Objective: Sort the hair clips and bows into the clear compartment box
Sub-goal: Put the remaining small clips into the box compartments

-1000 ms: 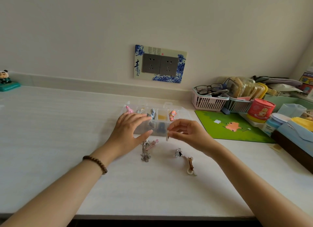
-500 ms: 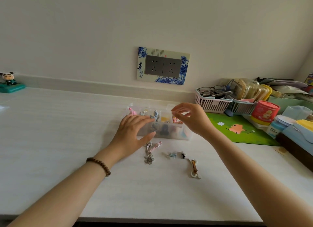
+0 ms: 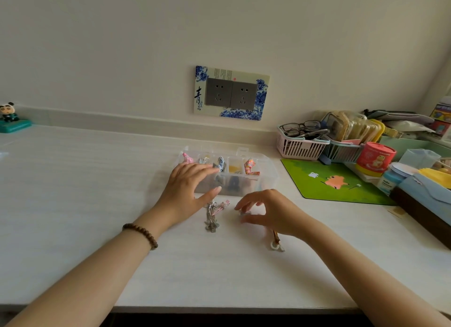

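Resting flat on one box [image 3: 268, 179], left hand [image 3: 188, 189]; right hand [image 3: 274, 212] parted over one clip [image 3: 244, 213].

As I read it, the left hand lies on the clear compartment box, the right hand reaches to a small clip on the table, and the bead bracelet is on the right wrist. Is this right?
One thing is wrong: the head view shows the bead bracelet on the left wrist, not the right. The rest holds.

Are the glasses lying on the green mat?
No, the glasses sit on top of the pink basket, which stands behind the green mat.
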### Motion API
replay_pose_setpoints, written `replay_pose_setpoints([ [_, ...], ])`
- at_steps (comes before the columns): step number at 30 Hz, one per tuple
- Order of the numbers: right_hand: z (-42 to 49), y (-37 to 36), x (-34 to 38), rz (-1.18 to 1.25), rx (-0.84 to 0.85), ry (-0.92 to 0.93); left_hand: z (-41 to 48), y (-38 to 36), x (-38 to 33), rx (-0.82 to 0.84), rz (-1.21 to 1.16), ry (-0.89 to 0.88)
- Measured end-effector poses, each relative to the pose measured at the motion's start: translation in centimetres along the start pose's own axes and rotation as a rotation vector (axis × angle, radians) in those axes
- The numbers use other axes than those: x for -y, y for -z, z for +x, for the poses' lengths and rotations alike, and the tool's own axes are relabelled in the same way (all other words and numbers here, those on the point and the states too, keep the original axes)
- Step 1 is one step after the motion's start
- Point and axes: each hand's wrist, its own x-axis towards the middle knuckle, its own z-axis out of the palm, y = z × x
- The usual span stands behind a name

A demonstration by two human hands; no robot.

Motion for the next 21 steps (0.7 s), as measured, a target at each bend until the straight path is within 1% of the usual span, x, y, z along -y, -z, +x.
replay_pose_setpoints([
  [2,-0.1,-0.2,0.4,0.052,-0.007,0.018,0.0,0.0,0.0,-0.001,0.001,-0.001],
  [4,0.2,0.1,1.0,0.095,-0.059,0.048,0.0,-0.1,0.0,-0.002,-0.002,0.003],
  [7,2.1,1.7,1.6,0.155,-0.276,0.053,0.1,-0.1,0.0,-0.007,0.001,0.007],
  [10,4.7,3.2,1.6,0.241,-0.508,-0.011,0.0,-0.1,0.0,-0.002,-0.004,0.013],
  [11,5.6,3.4,1.4,0.249,-0.557,-0.037,0.0,-0.1,0.0,0.0,-0.006,0.015],
  [13,6.9,3.3,0.8,0.224,-0.563,-0.092,0.0,-0.1,0.0,0.002,-0.007,0.015],
  [16,7.6,2.8,0.1,0.146,-0.477,-0.135,0.0,0.0,-0.1,0.004,-0.003,0.003],
  [18,7.0,2.8,0.0,0.125,-0.482,-0.125,0.0,0.1,-0.1,0.016,-0.007,0.006],
  [21,5.2,3.2,0.6,0.172,-0.51,-0.076,0.0,0.1,0.0,0.012,-0.006,0.01],
])
